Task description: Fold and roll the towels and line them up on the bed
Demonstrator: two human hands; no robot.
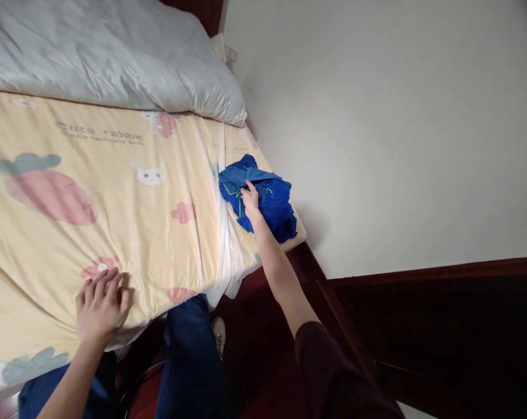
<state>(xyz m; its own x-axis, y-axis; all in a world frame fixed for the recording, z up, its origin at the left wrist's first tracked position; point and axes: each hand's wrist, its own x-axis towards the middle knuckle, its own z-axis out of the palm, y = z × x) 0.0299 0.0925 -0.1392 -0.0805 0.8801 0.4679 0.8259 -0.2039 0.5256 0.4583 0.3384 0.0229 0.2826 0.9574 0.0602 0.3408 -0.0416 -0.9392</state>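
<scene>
Garment (277,210) crumpled, blue (green-edged); right hand (250,199) on it, grip unclear; left hand (101,305) loose.

My left hand (101,305) and right hand (250,199) are bare, and I wear a dark plum cloth sleeve (328,361), dark blue cloth pants (188,355) and a pale shoe with laces (219,334).

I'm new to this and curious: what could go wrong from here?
The blue cloth lies near the edge of the bed, so a push from the right hand might tip it off. The yellow cover is creased around the left hand; leaning there could wrinkle it more.
</scene>
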